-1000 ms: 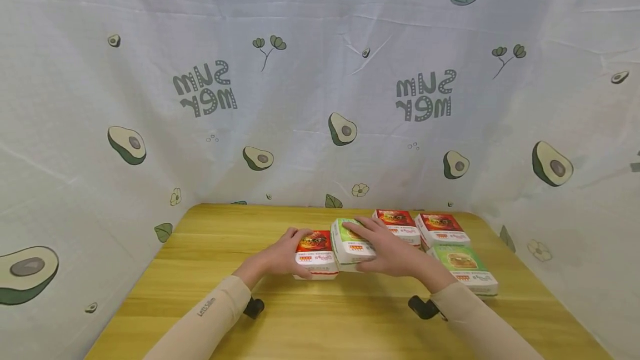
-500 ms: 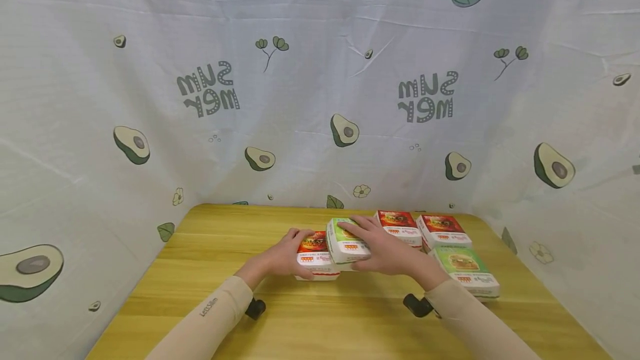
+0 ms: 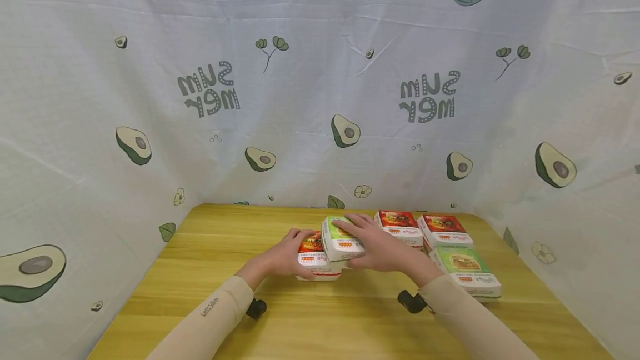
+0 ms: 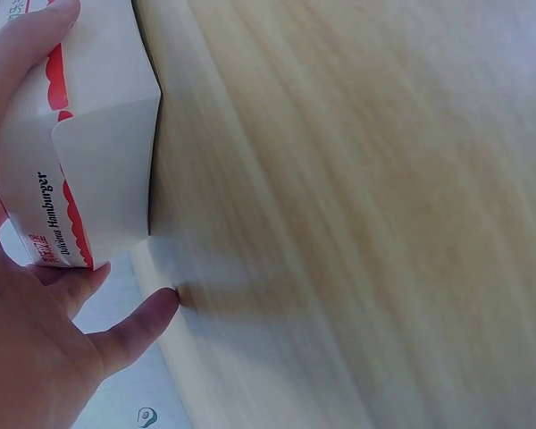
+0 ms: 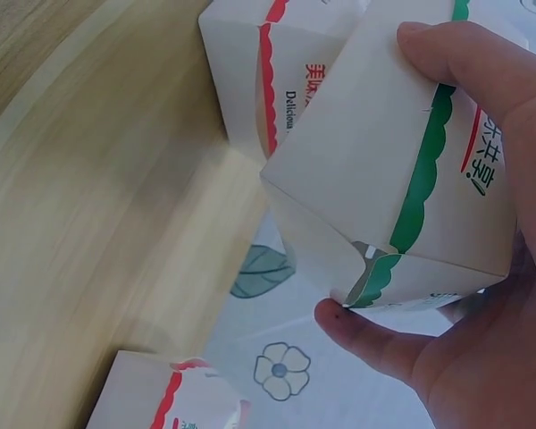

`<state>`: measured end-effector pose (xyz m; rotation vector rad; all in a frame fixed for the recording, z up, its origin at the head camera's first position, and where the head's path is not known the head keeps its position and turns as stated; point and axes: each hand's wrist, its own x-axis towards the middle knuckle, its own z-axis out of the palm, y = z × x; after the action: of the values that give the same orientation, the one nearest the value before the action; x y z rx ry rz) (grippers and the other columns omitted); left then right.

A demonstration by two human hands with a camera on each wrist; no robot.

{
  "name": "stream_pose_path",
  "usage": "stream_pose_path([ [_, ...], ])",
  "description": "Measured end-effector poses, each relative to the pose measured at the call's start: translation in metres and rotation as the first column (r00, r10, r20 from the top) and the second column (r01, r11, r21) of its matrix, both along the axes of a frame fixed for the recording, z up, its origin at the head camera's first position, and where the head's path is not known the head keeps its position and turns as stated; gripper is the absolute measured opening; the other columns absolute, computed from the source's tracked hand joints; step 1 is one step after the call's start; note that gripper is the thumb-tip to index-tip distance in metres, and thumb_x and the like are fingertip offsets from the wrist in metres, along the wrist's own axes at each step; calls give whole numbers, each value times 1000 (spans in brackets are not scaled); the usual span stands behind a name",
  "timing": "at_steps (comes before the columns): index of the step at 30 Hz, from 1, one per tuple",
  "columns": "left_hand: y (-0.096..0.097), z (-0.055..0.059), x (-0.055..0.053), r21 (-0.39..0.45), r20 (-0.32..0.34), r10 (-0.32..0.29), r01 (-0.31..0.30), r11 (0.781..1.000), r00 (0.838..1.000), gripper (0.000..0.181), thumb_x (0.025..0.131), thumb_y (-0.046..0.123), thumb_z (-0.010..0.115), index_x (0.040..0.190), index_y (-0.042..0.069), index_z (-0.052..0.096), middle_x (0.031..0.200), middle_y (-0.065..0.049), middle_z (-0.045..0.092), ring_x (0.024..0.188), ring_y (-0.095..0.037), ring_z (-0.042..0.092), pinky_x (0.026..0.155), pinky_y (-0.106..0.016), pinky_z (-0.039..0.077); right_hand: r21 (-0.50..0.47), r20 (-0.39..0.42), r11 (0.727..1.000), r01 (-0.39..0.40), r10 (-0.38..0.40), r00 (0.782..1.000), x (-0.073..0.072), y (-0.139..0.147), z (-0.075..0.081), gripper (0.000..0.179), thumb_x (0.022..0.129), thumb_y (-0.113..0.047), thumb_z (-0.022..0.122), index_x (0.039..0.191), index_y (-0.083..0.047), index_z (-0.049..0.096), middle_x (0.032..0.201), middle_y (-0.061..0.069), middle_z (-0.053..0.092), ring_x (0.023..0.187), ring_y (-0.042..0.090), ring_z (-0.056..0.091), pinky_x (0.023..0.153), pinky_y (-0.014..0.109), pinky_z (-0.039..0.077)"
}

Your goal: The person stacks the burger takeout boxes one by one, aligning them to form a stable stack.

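Observation:
My left hand holds a red-topped hamburger box by its left side on the table. In the left wrist view the thumb presses one face of that box, and some fingers stand off it. My right hand grips a green-topped hamburger box, which is tilted and overlaps the red box's right part. The right wrist view shows the green-banded box raised off the wood, thumb on one face, with the red-banded box behind it. Whether the two boxes touch I cannot tell.
Two more red-topped boxes, one behind my right hand and one at the back right, stand on the wooden table. Nearer, at the right, lies another green-topped box. A printed cloth hangs behind the table.
My right hand has moved left with the green-topped box, which has risen slightly and now covers more of the red-topped box. The left hand has stayed in place.

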<state>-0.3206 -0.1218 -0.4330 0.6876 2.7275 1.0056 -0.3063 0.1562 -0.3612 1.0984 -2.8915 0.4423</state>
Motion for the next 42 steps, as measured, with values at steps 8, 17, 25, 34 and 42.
stream_pose_path([
  [8, 1, -1, -1, 15, 0, -5, 5, 1000, 1000, 104, 70, 43, 91, 155, 29, 32, 144, -8, 35, 117, -22, 48, 98, -45, 45, -19, 4, 1000, 5, -5, 1000, -4, -6, 1, 91, 81, -36, 84, 157, -27, 34, 163, 2, 30, 146, 30, 30, 106, 52, 43],
  [17, 2, -4, -2, 14, 1, -4, 4, 1000, 1000, 104, 71, 42, 91, 154, 25, 32, 145, -8, 35, 116, -20, 48, 99, -43, 45, -35, 20, 999, 8, -8, 1000, -7, -14, 1, 88, 79, -37, 85, 151, -19, 38, 160, 0, 35, 146, 28, 31, 108, 51, 42],
  [25, 2, -4, -1, 15, -1, 5, -5, 1000, 1000, 108, 70, 42, 91, 156, 21, 29, 146, -8, 35, 116, -19, 48, 101, -43, 44, -41, 12, 999, -2, 2, 1000, -8, -17, 3, 88, 80, -37, 85, 151, -18, 38, 161, 5, 34, 145, 29, 32, 107, 51, 43],
  [34, 3, -4, 0, 39, -2, 0, 0, 999, 1000, 116, 69, 38, 92, 158, 14, 22, 146, -8, 35, 114, -17, 48, 103, -41, 44, -45, -6, 998, -41, 40, 999, -11, -18, 0, 88, 80, -38, 84, 152, -17, 37, 161, 5, 32, 146, 28, 30, 106, 48, 44],
  [42, 2, -7, -1, 77, -2, 4, -3, 997, 1000, 120, 68, 39, 93, 158, 13, 18, 152, -9, 33, 119, -19, 48, 107, -45, 42, -34, -12, 998, -52, 52, 999, -12, -24, 1, 89, 82, -41, 83, 154, -19, 36, 161, 2, 31, 143, 26, 32, 103, 47, 46],
])
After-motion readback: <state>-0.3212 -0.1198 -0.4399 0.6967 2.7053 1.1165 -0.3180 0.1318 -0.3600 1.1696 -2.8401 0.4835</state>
